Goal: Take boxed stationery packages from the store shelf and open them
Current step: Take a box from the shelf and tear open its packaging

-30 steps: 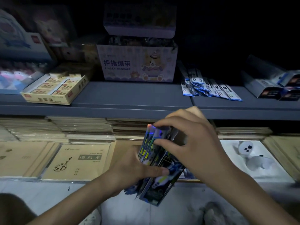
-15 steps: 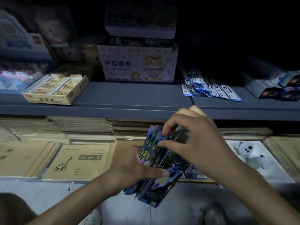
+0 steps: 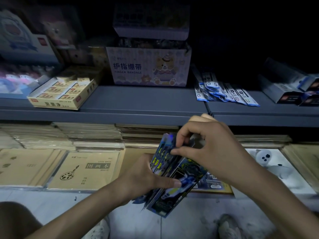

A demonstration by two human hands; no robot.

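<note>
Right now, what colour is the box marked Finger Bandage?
The box is pale lilac with a cartoon bear, seen in the head view.

Bare shelf (image 3: 141, 100) runs in front of the bandage box (image 3: 148, 68), between the eraser box (image 3: 62, 94) and the pen packs (image 3: 226, 94). Under its lip, the notebook stacks (image 3: 89, 135) leave only a low gap. The left hand (image 3: 143, 176), the right hand (image 3: 214, 149) and their blue packs (image 3: 172, 199) block the middle.
</note>
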